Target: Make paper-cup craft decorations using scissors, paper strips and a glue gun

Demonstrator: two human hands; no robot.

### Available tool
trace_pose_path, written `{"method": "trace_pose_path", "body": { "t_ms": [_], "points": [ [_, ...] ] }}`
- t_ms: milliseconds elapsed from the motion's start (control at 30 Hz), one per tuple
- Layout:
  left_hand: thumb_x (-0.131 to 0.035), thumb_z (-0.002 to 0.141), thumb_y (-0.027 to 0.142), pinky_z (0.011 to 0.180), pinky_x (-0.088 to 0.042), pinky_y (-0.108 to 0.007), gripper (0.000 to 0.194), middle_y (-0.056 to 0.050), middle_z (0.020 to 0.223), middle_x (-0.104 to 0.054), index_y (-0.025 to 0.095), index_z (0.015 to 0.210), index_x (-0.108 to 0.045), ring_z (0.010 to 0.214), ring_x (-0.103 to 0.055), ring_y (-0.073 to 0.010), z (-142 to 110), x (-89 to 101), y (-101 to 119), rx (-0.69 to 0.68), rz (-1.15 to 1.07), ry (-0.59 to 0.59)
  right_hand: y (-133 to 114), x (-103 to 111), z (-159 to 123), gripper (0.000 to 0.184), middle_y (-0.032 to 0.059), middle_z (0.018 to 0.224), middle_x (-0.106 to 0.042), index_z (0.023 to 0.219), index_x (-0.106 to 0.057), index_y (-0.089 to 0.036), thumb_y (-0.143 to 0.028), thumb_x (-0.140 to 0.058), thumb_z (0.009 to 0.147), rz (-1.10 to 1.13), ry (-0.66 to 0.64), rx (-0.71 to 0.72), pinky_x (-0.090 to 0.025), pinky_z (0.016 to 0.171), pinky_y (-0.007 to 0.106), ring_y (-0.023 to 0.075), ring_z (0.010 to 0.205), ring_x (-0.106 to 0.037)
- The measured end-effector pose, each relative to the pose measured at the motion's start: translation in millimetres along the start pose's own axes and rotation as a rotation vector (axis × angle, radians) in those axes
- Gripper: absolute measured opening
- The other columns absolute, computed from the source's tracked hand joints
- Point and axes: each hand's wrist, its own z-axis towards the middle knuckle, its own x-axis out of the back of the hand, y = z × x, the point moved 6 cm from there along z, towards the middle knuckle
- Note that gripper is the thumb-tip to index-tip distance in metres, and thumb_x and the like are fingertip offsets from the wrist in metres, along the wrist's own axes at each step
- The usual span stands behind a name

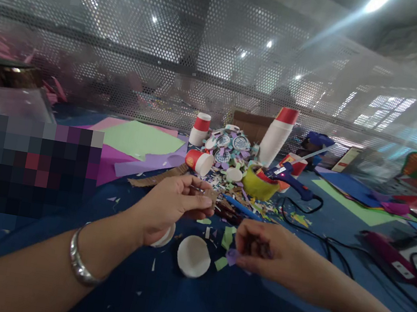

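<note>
My left hand (175,201), with a silver bangle on its wrist, is closed in a pinch above the table. A small brownish piece (210,197) shows at its fingertips; its kind is unclear. To the right, my right hand (275,249) has curled fingers, with thumb and fingertip at a small purple paper piece (231,257). Between the hands lies a white round paper cup base (194,256). Another white disc (165,236) is partly hidden under my left hand. Green paper scraps (227,237) lie beside my right fingertips.
Behind are paper scraps, a blue pen (242,207), decorated discs (224,141), and stacked paper cups (275,138). A glue gun (288,177) rests on a yellow bowl (261,186), its black cord (332,240) running right. Coloured paper sheets (143,140) lie left; a perforated screen (150,50) stands behind.
</note>
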Motion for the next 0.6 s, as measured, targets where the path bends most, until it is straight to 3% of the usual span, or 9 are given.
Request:
{"method": "trace_pose_path", "body": {
  "t_ms": [167, 333, 600],
  "points": [
    [-0.069, 0.080, 0.011, 0.066, -0.053, -0.023, 0.021, -0.003, 0.078, -0.069, 0.013, 0.098, -0.058, 0.072, -0.069, -0.0135, -1, -1.8, 0, -0.035, 0.040, -0.047, -9, 19, 9, 0.019, -0.0029, 0.071, -0.054, 0.085, -0.057, -0.019, -0.035, -0.068, 0.084, 0.302, 0.186, 0.116, -0.040, 0.059, 0.023, 0.0106, 0.064, -0.048],
    [-0.068, 0.078, 0.011, 0.066, -0.053, -0.025, 0.017, -0.001, 0.075, -0.068, 0.015, 0.091, -0.058, 0.070, -0.069, -0.0133, -4, -7.5, 1, -0.026, 0.146, -0.042, -13, 28, 20, 0.025, -0.0005, 0.076, -0.059, 0.085, -0.058, -0.019, -0.039, -0.073, 0.079, 0.460, 0.348, 0.179, -0.043, 0.057, 0.023, 0.0116, 0.067, -0.052],
    [-0.067, 0.074, 0.014, 0.064, -0.050, -0.026, 0.015, 0.002, 0.074, -0.063, 0.017, 0.085, -0.058, 0.066, -0.065, -0.0128, -8, -17.5, -4, -0.078, 0.197, -0.176, -12, 22, 30, 0.027, -0.0007, 0.076, -0.057, 0.083, -0.058, -0.018, -0.040, -0.074, 0.079, 0.530, 0.365, 0.203, -0.042, 0.054, 0.022, 0.0113, 0.066, -0.050]
  ]
}}
